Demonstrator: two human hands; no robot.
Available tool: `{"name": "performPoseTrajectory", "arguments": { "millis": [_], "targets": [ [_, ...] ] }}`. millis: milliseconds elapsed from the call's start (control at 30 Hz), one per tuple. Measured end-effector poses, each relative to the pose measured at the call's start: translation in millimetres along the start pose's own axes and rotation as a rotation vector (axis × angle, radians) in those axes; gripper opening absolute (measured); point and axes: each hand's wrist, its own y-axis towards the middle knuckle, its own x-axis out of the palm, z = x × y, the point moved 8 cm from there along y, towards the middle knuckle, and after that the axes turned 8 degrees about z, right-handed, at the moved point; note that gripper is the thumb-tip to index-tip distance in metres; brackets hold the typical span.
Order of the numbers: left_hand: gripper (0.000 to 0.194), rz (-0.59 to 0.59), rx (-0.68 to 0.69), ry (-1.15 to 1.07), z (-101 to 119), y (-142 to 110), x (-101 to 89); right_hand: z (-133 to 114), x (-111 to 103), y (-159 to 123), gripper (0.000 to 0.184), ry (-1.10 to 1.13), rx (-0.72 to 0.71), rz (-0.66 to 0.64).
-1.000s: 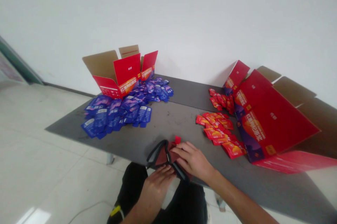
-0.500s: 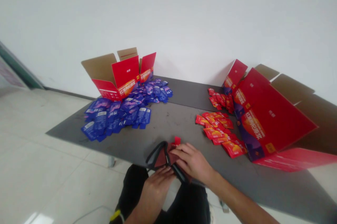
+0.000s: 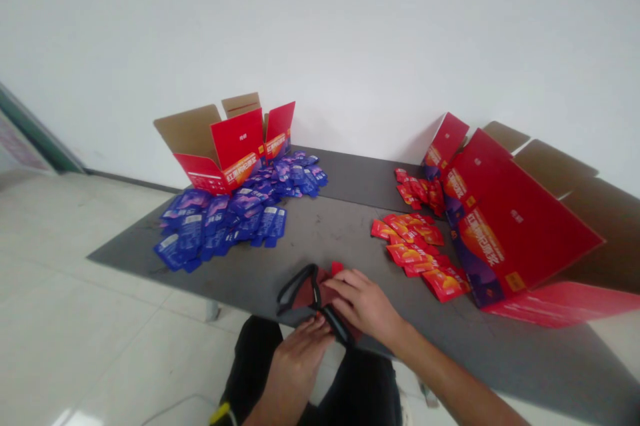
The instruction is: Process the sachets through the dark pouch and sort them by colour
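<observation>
At the table's near edge lies a reddish-brown bag (image 3: 303, 298) with black straps and black trim, one strap looped out to the left. My left hand (image 3: 306, 345) grips its near edge from below, fingers together. From the right, my right hand (image 3: 364, 299) has its fingers closed on the bag's upper part. A bit of a red packet (image 3: 337, 267) shows just beyond those fingertips; the rest of it is hidden. Whether the right fingers also hold this packet is unclear.
Blue packets (image 3: 215, 229) lie heaped on the left of the grey table (image 3: 330, 226), before an open red carton (image 3: 237, 146). Orange-red packets (image 3: 413, 253) and a smaller red pile (image 3: 420, 189) lie at right, beside a large open red carton (image 3: 500, 226).
The bag's black strap and trim have shifted slightly, and less of the red packet shows past my right fingers. Both hands stay at nearly the same place.
</observation>
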Motion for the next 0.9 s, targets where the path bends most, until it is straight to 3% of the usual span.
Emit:
{"name": "performPoseTrajectory", "arguments": {
  "millis": [67,133,267,333,400,500,567,633,767,833,900],
  "targets": [
    [0.032,0.019,0.052,-0.012,2.2,2.5,-2.8,25.8,-4.6,16.7,0.029,-0.086,0.048,0.036],
    [0.030,0.029,0.058,-0.013,1.6,4.3,-4.1,36.4,-16.0,28.3,0.029,-0.148,0.062,0.062],
    [0.030,0.044,0.017,-0.015,1.4,3.8,-3.9,2.1,-31.0,15.0,0.035,-0.086,0.013,0.073],
    [0.034,0.029,-0.049,-0.009,-1.4,2.5,-2.0,-19.2,-20.7,-1.1,0.035,-0.026,-0.035,-0.007],
    [0.039,0.008,-0.091,-0.005,-3.8,1.5,-0.3,-23.2,-7.5,-9.7,0.033,0.020,-0.061,-0.049],
    [0.033,0.013,-0.021,-0.029,-0.4,2.0,-1.3,12.0,-0.3,2.7,0.030,-0.017,0.014,0.017],
    [0.029,0.029,0.017,-0.038,0.3,2.8,-2.9,40.9,-4.6,18.4,0.028,-0.112,0.082,0.043],
    [0.029,0.039,0.012,-0.038,-1.1,3.7,-3.9,51.1,-15.3,28.8,0.027,-0.163,0.101,0.059],
    [0.029,0.035,-0.013,-0.048,1.2,4.9,-4.1,9.8,-32.1,14.2,0.032,-0.093,0.029,0.082],
    [0.034,0.015,-0.075,-0.036,-0.7,4.9,-3.2,-16.8,-23.2,-3.5,0.033,-0.041,-0.020,-0.005],
    [0.039,-0.009,-0.129,-0.017,-3.5,4.5,-2.2,-28.0,-9.6,-15.9,0.032,-0.001,-0.043,-0.076]
  ]
}}
